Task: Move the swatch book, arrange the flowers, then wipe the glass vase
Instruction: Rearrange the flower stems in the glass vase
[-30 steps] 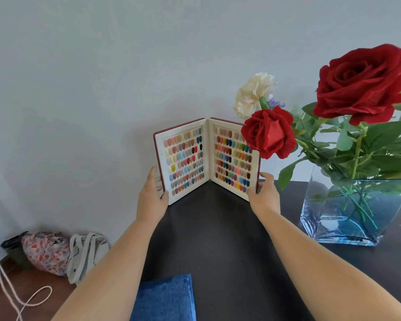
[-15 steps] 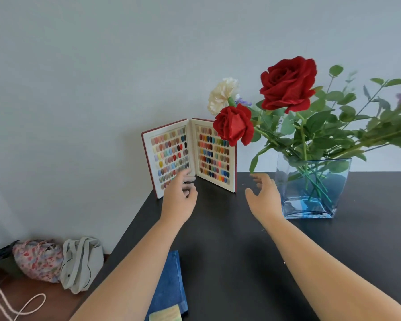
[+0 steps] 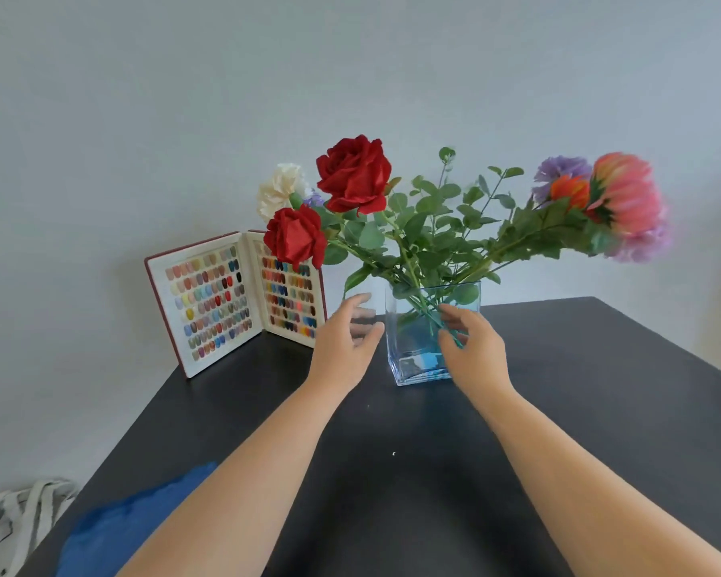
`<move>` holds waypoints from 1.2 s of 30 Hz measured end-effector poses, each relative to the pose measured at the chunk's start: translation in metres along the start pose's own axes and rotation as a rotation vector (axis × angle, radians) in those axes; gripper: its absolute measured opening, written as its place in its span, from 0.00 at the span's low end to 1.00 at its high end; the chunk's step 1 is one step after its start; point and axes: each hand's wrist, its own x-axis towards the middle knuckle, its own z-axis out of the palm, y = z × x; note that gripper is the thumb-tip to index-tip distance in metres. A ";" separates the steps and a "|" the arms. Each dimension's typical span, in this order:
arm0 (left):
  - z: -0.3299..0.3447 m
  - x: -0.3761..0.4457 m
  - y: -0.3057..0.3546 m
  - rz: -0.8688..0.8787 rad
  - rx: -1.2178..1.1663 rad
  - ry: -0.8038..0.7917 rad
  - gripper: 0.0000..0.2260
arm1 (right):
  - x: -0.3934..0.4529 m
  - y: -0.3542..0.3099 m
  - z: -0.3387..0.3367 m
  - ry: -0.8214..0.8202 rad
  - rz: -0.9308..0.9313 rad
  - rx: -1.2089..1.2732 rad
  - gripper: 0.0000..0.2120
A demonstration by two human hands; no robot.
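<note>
The swatch book (image 3: 221, 301) stands open and upright at the back left corner of the black table (image 3: 579, 410), against the wall. A square glass vase (image 3: 413, 347) with some water holds red roses (image 3: 352, 177), a white flower (image 3: 282, 189), green sprigs and pink and purple blooms (image 3: 625, 202). My left hand (image 3: 344, 341) hovers just left of the vase, fingers spread, holding nothing. In front of the vase's right side my right hand (image 3: 473, 347) is also spread, fingers at the glass; whether it touches is unclear.
A blue cloth (image 3: 134, 522) lies at the table's near left edge. A striped bag (image 3: 21, 522) sits on the floor to the left. The wall runs directly behind the book and flowers.
Both hands have let go of the swatch book and moved right to either side of the vase. The view has swung right, bringing the whole bouquet into sight.
</note>
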 end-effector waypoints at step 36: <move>0.056 0.078 0.054 0.103 0.212 0.303 0.03 | 0.131 -0.013 -0.059 -0.054 0.047 0.231 0.18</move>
